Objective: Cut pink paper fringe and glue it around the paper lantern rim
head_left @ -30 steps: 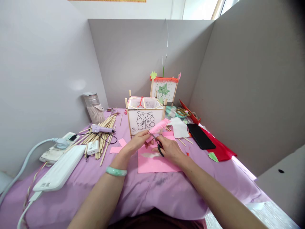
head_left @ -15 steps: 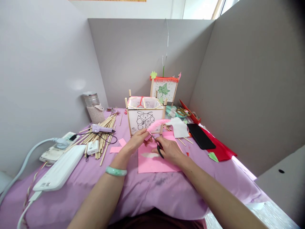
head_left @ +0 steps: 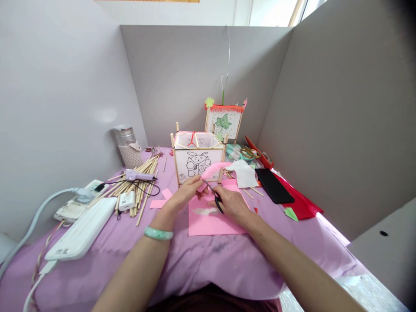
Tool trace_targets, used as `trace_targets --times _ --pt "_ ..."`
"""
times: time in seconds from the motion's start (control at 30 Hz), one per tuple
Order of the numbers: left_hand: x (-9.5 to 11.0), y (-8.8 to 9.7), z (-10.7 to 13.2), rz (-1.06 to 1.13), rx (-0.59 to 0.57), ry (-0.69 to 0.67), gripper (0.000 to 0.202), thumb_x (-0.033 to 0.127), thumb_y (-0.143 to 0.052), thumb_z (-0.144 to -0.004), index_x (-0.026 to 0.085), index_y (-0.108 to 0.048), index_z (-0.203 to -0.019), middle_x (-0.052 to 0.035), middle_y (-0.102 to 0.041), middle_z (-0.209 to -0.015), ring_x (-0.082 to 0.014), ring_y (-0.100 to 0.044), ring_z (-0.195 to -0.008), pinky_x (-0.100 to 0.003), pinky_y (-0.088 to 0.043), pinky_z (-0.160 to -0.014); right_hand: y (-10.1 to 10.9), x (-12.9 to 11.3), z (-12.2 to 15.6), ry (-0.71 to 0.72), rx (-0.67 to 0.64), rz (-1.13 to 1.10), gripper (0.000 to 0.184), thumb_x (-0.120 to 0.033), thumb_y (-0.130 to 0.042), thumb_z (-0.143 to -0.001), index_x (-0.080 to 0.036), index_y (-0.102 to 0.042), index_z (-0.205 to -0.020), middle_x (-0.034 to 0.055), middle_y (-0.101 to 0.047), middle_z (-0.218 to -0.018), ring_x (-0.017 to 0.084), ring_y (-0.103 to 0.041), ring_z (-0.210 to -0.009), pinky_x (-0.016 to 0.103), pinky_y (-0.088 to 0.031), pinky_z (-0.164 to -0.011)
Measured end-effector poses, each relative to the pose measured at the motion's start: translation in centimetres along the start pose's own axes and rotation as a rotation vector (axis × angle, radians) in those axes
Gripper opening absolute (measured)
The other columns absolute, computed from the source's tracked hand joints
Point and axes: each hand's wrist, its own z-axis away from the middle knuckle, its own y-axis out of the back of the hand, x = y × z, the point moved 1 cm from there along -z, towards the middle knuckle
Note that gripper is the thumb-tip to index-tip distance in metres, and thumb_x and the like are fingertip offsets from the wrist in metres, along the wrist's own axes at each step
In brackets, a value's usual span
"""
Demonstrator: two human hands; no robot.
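Pinched in my left hand (head_left: 188,193) is a strip of pink paper (head_left: 216,167) with a fringed edge, curving away to the right. My right hand (head_left: 231,203) grips black-handled scissors (head_left: 217,200), whose blades meet the strip beside my left fingertips. Beneath both hands lies a pink paper sheet (head_left: 211,227) with a pale patch on it. Just behind stands a stick-framed lantern (head_left: 198,162) with white panels and a line drawing of a rabbit-like figure. A white piece of paper or cloth (head_left: 243,173) lies right of the strip's far end.
Wooden sticks (head_left: 143,190), a purple glue gun (head_left: 139,175), a power strip (head_left: 74,206) and a white power bank (head_left: 81,229) occupy the left. A jar (head_left: 128,147) stands behind them. A black phone (head_left: 274,185) rests on red material (head_left: 300,203) at right. Another lantern (head_left: 224,121) is at the back.
The scissor handles have shifted slightly, the loops now closer together. Both hands stay in nearly the same place, and the strip is still held.
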Motion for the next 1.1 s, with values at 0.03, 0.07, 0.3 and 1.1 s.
trace_targets --times 0.03,0.07,0.3,1.1 --pt "-0.06 -0.04 -0.02 -0.011 -0.014 0.009 0.020 0.032 -0.049 -0.082 0.014 -0.054 -0.074 -0.0030 -0.060 -0.067 -0.0102 -0.053 -0.055 -0.024 -0.042 -0.051 -0.13 0.12 0.02 0.008 0.009 -0.003 0.030 -0.044 -0.059 -0.083 -0.019 -0.053 -0.097 0.0027 -0.065 -0.086 0.016 -0.061 -0.073 0.023 -0.035 -0.060" --pt "-0.13 -0.08 -0.05 -0.023 -0.032 0.018 0.020 0.032 -0.049 -0.082 0.014 -0.054 -0.074 -0.0031 -0.060 -0.067 -0.0101 -0.053 -0.054 -0.024 -0.042 -0.051 -0.25 0.22 0.04 0.018 0.017 -0.008 0.031 -0.045 -0.058 -0.083 -0.019 -0.052 -0.099 0.0028 -0.064 -0.088 0.016 -0.060 -0.074 0.023 -0.035 -0.060" --pt "-0.38 -0.11 -0.11 -0.043 -0.095 0.045 0.020 0.032 -0.051 -0.080 0.014 -0.053 -0.072 -0.0038 -0.061 -0.068 -0.0106 -0.054 -0.054 -0.025 -0.042 -0.053 -0.12 0.02 0.06 0.036 0.004 -0.029 0.027 -0.041 -0.054 -0.086 -0.018 -0.052 -0.101 0.0050 -0.063 -0.092 0.015 -0.060 -0.077 0.023 -0.037 -0.062" --pt "-0.10 0.15 -0.06 -0.054 -0.048 -0.011 0.028 0.042 -0.052 -0.082 0.015 -0.053 -0.077 -0.0013 -0.059 -0.067 -0.0087 -0.052 -0.050 -0.022 -0.041 -0.047 -0.14 0.44 0.03 0.049 0.024 -0.036 0.031 -0.044 -0.058 -0.082 -0.020 -0.052 -0.099 0.0022 -0.062 -0.087 0.015 -0.059 -0.072 0.024 -0.035 -0.059"
